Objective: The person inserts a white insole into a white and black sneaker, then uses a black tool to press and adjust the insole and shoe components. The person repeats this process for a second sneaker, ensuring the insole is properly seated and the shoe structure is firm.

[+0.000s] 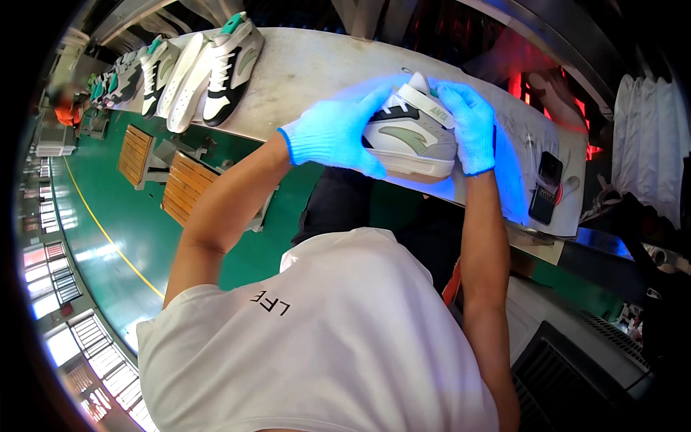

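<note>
A white, grey and black sneaker (412,141) with a pale green side patch is held upright over the near edge of the bench, its sole facing down. My left hand (335,133), in a knitted glove lit blue, grips its front end and laces, thumb low by the sole. Gloved likewise, my right hand (469,128) is closed round the heel and collar end. A pale band with printing crosses the shoe's upper part near the right fingers. The toe is mostly hidden behind my left hand.
More sneakers (232,72) and white insole-shaped pieces (188,85) line the bench (302,61) at left. A dark phone (547,187) lies at its right end. Slatted wooden platforms (186,186) stand on the green floor. Red lights (516,86) glow behind the bench; pale sheets (648,144) hang far right.
</note>
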### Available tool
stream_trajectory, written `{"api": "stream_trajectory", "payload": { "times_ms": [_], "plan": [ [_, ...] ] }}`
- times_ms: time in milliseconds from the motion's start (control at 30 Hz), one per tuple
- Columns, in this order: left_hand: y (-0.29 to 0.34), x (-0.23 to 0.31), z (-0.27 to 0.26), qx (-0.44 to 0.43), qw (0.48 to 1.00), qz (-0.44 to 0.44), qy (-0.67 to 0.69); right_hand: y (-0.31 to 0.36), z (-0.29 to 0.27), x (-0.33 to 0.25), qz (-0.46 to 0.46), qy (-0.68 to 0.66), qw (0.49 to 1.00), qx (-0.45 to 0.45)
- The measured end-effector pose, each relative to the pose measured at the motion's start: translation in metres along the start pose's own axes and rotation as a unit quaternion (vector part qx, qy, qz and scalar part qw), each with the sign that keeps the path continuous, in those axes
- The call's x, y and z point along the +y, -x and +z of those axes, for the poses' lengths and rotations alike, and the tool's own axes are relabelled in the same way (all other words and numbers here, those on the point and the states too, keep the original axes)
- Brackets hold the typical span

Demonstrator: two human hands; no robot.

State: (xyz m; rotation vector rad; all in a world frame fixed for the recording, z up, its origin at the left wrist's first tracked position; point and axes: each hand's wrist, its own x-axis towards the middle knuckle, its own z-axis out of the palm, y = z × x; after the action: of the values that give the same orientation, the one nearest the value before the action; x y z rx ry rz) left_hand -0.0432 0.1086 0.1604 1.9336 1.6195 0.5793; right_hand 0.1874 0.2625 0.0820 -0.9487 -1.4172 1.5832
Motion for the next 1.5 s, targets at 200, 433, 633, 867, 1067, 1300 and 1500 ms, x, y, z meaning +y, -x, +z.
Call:
{"api": "stream_trajectory", "payload": {
  "times_ms": [200,433,633,867,1067,1300,1500],
  "plan": [
    [-0.015,0.005,0.017,0.036,0.997,0.054,-0.037,0.018,-0.015,-0.013,-0.059,0.173,0.98,0.083],
    [-0.029,-0.001,0.028,0.053,0.984,0.123,-0.12,0.047,-0.082,0.037,-0.166,0.578,0.767,0.223],
    [-0.028,-0.011,0.009,-0.023,0.986,0.144,-0.085,0.032,-0.087,0.002,0.042,0.415,0.905,0.08],
    [-0.014,-0.014,0.013,0.009,0.983,0.138,-0.123,0.015,0.013,-0.057,0.007,-0.35,0.934,0.068],
    [-0.009,-0.001,0.01,0.029,0.982,0.127,-0.133,0.009,0.035,-0.06,-0.001,-0.316,0.941,0.124],
    [-0.002,0.006,0.023,0.002,0.983,0.024,-0.183,0.026,0.043,-0.042,-0.048,-0.319,0.941,0.103],
    [-0.01,-0.008,0.022,0.066,0.985,0.101,-0.121,0.013,0.03,-0.009,-0.057,-0.494,0.849,-0.18]
  ]
}}
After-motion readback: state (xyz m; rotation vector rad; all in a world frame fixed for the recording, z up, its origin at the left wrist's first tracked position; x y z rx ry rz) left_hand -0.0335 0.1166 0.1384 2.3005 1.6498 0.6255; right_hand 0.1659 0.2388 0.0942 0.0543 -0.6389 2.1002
